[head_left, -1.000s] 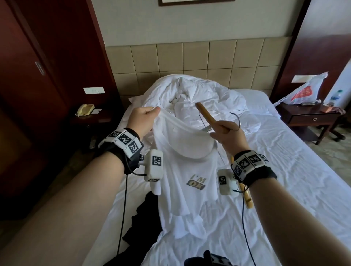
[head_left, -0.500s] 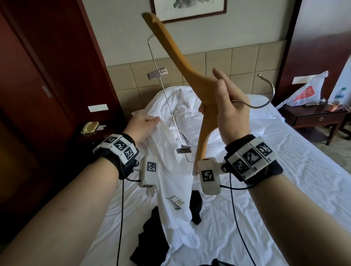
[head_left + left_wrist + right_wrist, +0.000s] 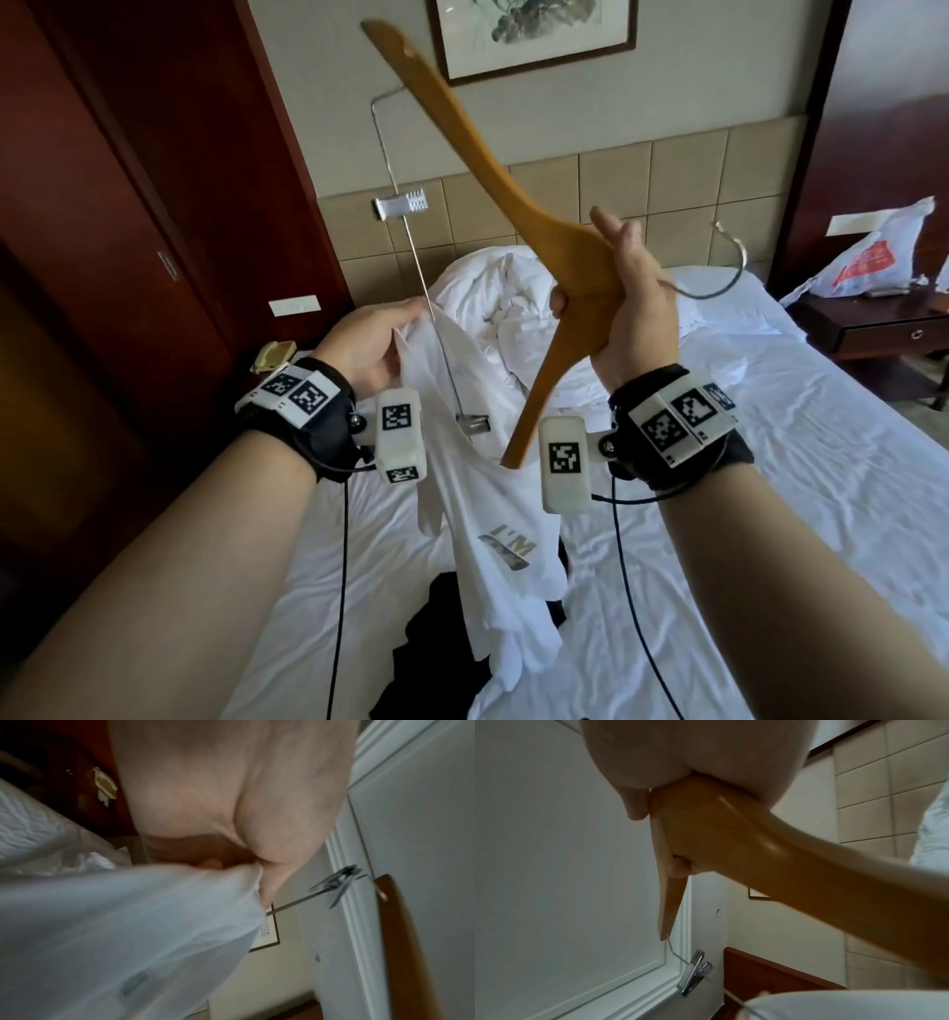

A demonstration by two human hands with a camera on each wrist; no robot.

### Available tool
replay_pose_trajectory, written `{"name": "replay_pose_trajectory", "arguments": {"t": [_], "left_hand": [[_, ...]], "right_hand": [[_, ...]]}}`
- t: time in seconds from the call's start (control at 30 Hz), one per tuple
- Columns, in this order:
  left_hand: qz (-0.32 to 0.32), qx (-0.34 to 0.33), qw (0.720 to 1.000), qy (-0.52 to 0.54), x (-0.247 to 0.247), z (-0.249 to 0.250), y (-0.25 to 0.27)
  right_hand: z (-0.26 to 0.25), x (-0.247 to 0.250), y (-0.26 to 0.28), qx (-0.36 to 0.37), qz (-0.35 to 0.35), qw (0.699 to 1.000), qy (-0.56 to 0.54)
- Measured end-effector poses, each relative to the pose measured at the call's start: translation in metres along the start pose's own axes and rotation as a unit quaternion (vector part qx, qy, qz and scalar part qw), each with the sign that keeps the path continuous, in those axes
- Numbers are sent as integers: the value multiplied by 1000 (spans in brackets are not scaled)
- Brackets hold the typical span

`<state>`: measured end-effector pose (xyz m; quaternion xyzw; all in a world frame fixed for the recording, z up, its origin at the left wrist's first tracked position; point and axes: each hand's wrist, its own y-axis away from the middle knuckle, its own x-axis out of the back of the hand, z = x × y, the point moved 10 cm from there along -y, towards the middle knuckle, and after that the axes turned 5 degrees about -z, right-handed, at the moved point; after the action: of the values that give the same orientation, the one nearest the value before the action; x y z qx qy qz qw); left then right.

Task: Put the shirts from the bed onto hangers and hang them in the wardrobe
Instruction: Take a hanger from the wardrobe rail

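Note:
My right hand [image 3: 611, 303] grips a wooden hanger [image 3: 488, 169] at its middle and holds it tilted, one arm high toward the wall, the other pointing down. The hanger [image 3: 757, 845] carries a thin metal bar with two clips [image 3: 400, 208]; its wire hook [image 3: 729, 272] points right. My left hand [image 3: 369, 344] pinches the top edge of a white T-shirt [image 3: 482, 514] printed "I'M", which hangs down onto the bed. In the left wrist view the white T-shirt [image 3: 128, 923] bunches under my fingers beside a clip [image 3: 336, 886]. A black garment [image 3: 431, 652] lies on the bed under the shirt.
The bed [image 3: 796, 462] has white sheets and a crumpled duvet [image 3: 493, 298] at its head. Dark wooden wardrobe doors [image 3: 128, 231] stand at the left, with a telephone [image 3: 269, 354] beside them. A nightstand [image 3: 883, 329] with a plastic bag [image 3: 873, 257] stands at the right.
My right hand has lifted the hanger from low over the bed up into the air and tilted it. My left hand has raised the shirt's top edge.

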<state>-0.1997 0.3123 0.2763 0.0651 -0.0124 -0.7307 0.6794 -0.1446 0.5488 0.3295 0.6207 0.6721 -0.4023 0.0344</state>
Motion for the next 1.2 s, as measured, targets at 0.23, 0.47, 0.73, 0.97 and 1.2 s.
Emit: {"name": "replay_pose_trajectory", "arguments": {"t": [0.23, 0.47, 0.73, 0.97, 1.2], "left_hand": [[73, 10, 997, 37, 53, -3, -16], [161, -31, 986, 29, 86, 4, -7], [173, 11, 985, 11, 99, 6, -10], [174, 38, 982, 57, 98, 3, -11], [200, 28, 975, 94, 101, 4, -4]], "right_hand": [[45, 26, 8, -95, -19, 994, 46], [53, 41, 13, -132, -44, 988, 71], [51, 42, 18, -124, -45, 984, 121], [50, 31, 24, -136, -80, 978, 140], [48, 34, 25, -148, -80, 967, 193]]}}
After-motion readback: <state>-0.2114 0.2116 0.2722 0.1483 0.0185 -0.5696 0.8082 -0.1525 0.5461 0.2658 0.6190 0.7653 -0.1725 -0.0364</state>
